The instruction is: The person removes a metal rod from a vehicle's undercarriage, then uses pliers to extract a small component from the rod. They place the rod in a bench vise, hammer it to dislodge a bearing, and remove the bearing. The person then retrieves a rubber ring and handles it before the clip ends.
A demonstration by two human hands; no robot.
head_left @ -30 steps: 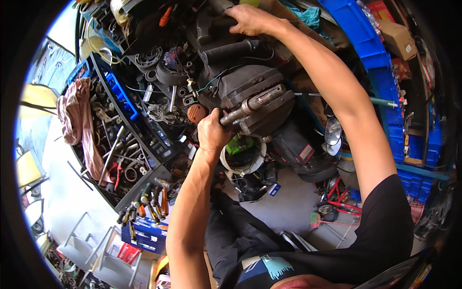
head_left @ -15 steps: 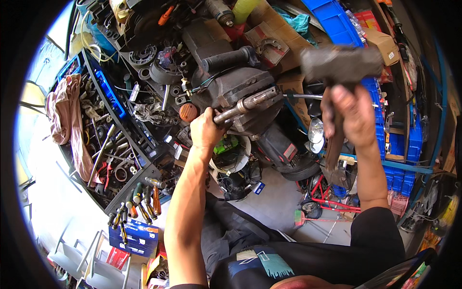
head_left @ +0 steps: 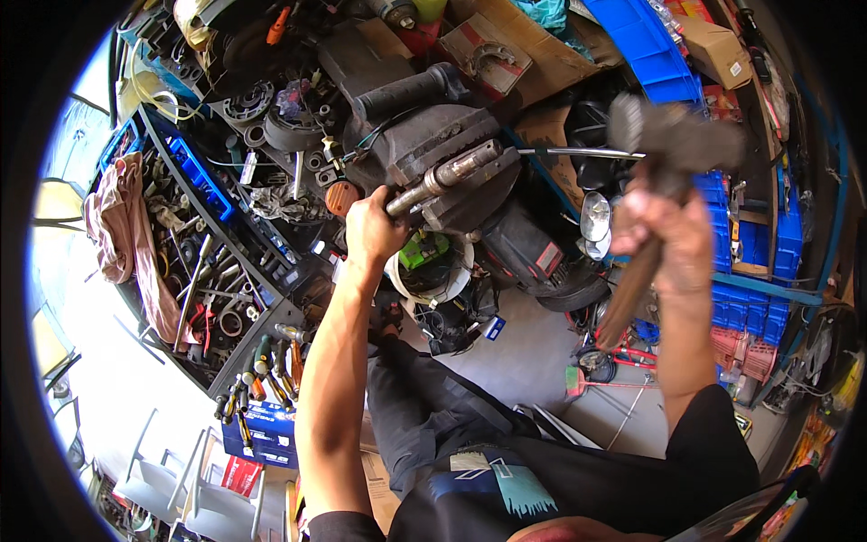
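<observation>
My left hand [head_left: 375, 228] is wrapped round the near end of a stepped metal shaft [head_left: 444, 177]. The shaft lies slantwise along the jaws of a big dark bench vise [head_left: 417, 137]; whether the jaws clamp it I cannot tell. Raised to the right of the vise, my right hand [head_left: 666, 228] grips a hammer [head_left: 691, 143] with a heavy, blocky head. The fingers close round its wooden handle just below the head, and the handle's free end points down toward the floor. Hammer and hand are blurred, and the head is apart from the shaft.
Left of the vise stands an open tray [head_left: 257, 307] of tools and metal parts. Screwdrivers [head_left: 262, 375] cluster at its near corner. Below the vise is a white bucket [head_left: 442, 287] with a green item inside. Blue bins [head_left: 664, 54] and a cardboard box [head_left: 715, 50] line the right.
The hammer has shifted right and slightly down with my right hand, its head tilting and its handle slanting more. My left hand keeps its hold on the shaft. The whole view has shifted a little.
</observation>
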